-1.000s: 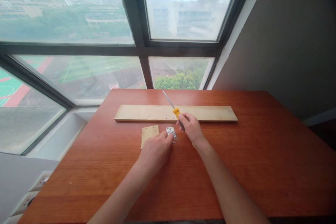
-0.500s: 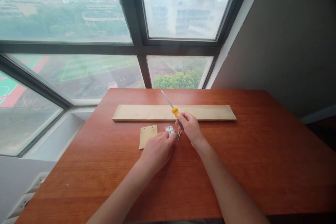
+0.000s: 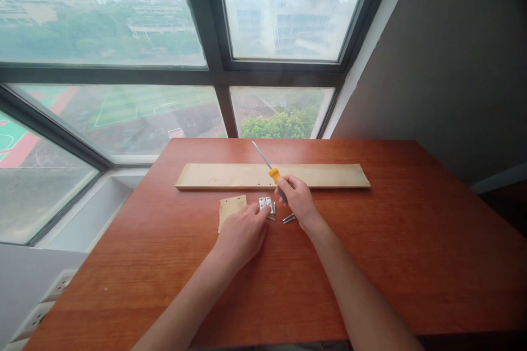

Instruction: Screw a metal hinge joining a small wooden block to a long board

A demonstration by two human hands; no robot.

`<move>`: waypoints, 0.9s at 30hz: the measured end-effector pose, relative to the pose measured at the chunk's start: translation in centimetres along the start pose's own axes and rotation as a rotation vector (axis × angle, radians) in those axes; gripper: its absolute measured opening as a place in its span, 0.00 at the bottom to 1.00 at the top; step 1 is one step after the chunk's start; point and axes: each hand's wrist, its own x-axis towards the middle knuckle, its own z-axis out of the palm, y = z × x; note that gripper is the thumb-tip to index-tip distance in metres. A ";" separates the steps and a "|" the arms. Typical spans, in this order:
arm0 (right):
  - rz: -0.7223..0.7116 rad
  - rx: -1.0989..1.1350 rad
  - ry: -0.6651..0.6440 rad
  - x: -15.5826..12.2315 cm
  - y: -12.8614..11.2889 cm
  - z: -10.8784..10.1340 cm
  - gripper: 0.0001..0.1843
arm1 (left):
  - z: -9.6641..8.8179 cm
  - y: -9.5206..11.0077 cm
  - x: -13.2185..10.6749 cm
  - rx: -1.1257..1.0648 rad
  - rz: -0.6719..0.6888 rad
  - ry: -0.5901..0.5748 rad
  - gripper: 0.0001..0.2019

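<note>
My right hand (image 3: 298,200) is closed round a screwdriver (image 3: 272,171) with a yellow and black handle; its metal shaft points up and away over a long pale wooden board (image 3: 329,176). My left hand (image 3: 242,233) rests on the table with fingertips at a small silver hinge (image 3: 264,203) and loose screws (image 3: 288,219). Whether those fingers pinch anything is hidden. A small square piece of wood (image 3: 230,207) lies just left of the hinge, partly under my left hand.
Everything lies on a reddish wooden table (image 3: 391,241) pushed against a large window (image 3: 123,66). A grey wall (image 3: 444,55) runs along the right side. White power sockets (image 3: 41,307) sit below the table's left edge.
My left hand has shifted slightly toward the hinge, and screws now lie loose to the right of it near my right wrist. The screwdriver has barely moved.
</note>
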 end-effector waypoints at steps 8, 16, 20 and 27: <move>-0.001 -0.013 -0.006 0.0 0.1 0.0 0.18 | -0.3 -0.2 -0.7 0.000 -0.042 0.017 0.10; 0.016 -0.007 0.012 -0.1 -0.1 0.0 0.19 | -0.4 -3.6 -1.1 -0.079 -0.044 0.258 0.12; 0.018 0.000 0.003 -0.1 -0.2 0.0 0.20 | -0.3 -4.7 -1.1 -0.123 -0.009 0.269 0.13; 0.006 -0.012 0.010 0.0 -0.1 0.0 0.19 | -0.3 -4.9 -0.6 -0.122 0.029 0.209 0.14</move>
